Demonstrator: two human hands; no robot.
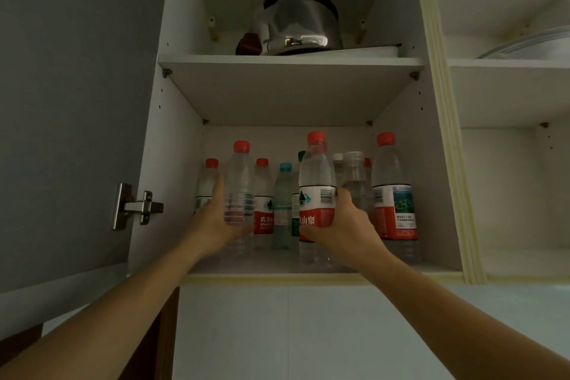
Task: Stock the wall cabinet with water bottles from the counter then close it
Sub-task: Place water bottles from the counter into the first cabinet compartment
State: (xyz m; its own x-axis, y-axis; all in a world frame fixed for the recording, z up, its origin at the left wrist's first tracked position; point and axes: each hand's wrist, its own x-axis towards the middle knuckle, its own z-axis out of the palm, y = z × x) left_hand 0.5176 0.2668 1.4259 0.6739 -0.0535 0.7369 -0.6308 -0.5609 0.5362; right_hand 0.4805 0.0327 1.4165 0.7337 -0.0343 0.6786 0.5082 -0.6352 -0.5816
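The wall cabinet stands open, and several water bottles stand on its lower shelf (277, 267). My left hand (216, 219) grips a clear, label-free bottle with a red cap (240, 185) at the shelf's left front. My right hand (342, 225) grips a red-labelled bottle with a red cap (317, 185) at the middle front. Both bottles are upright, at or just above the shelf. Behind them stand more red-capped bottles, a teal-capped bottle (283, 203) and a clear-capped one (354, 182). A tall labelled bottle (393, 191) stands at the right.
The cabinet door (71, 120) hangs open at the left with its hinge (135, 207) showing. A steel kettle (299, 25) sits on the upper shelf. An open compartment (509, 194) lies to the right, with a glass lid (530, 46) above. White wall tiles run below.
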